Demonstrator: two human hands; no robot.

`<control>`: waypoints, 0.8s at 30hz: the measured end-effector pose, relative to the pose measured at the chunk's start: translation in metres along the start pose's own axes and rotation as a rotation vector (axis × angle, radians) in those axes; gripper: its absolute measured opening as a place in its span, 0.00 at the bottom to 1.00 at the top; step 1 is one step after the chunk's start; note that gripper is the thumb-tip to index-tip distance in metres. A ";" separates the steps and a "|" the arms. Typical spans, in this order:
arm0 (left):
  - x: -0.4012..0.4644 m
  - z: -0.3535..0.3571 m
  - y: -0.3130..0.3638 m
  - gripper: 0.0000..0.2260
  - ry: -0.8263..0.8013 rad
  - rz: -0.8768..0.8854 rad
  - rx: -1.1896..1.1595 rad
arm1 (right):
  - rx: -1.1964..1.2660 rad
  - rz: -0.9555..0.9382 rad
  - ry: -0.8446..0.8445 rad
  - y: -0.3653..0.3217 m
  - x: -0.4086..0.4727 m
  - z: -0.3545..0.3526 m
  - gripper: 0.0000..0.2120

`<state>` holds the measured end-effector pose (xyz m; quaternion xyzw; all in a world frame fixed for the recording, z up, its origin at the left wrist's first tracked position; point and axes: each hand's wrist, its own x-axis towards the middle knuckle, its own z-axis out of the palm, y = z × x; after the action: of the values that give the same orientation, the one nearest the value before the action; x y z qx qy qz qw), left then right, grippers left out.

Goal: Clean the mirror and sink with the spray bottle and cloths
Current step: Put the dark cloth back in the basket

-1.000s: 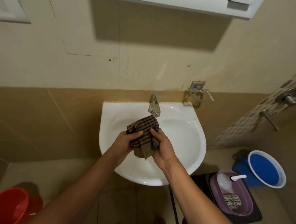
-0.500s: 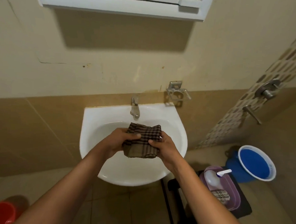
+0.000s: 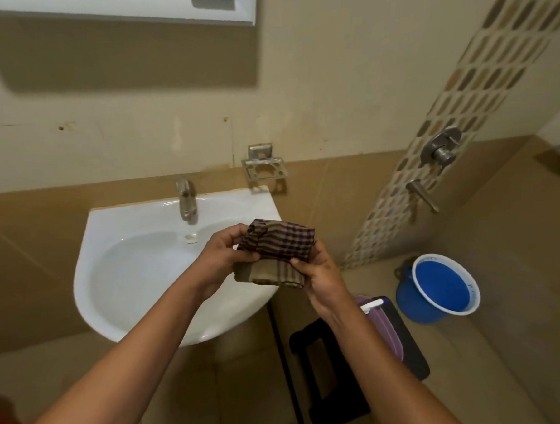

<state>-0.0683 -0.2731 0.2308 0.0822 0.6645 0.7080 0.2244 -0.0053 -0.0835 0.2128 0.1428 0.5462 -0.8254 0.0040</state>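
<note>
Cloth [image 3: 275, 253], a dark checked one folded into a thick wad, is held up over the right rim of the white sink [image 3: 133, 269], pinched from both sides. Left hand [image 3: 219, 262] grips its left edge with fingers curled over the top and thumb pressed on the front; right hand [image 3: 317, 275] clamps the lower right corner the same way. A metal tap [image 3: 185, 203] stands at the back of the basin, with a wall-mounted holder [image 3: 264, 169] just beside it. Lower right, a blue bucket [image 3: 438, 290] sits on the floor (some small marks show on its white rim, too blurred to read). A mirror frame [image 3: 121, 2] hangs above.
</note>
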 end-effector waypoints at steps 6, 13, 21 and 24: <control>0.007 0.051 0.008 0.17 -0.025 0.002 -0.122 | -0.055 -0.081 0.000 -0.023 -0.007 -0.033 0.16; 0.030 0.063 -0.002 0.10 -0.239 -0.155 -0.296 | -0.156 -0.215 -0.055 -0.030 0.000 -0.078 0.27; 0.079 0.105 0.000 0.25 -0.475 -0.232 0.363 | -0.379 -0.355 -0.057 -0.046 0.013 -0.118 0.18; 0.097 0.118 0.001 0.16 -0.561 -0.214 0.411 | -0.279 -0.184 0.051 -0.052 0.014 -0.135 0.20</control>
<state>-0.1050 -0.1250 0.2262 0.2467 0.7105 0.4820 0.4495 0.0040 0.0615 0.2078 0.1112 0.6662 -0.7345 -0.0656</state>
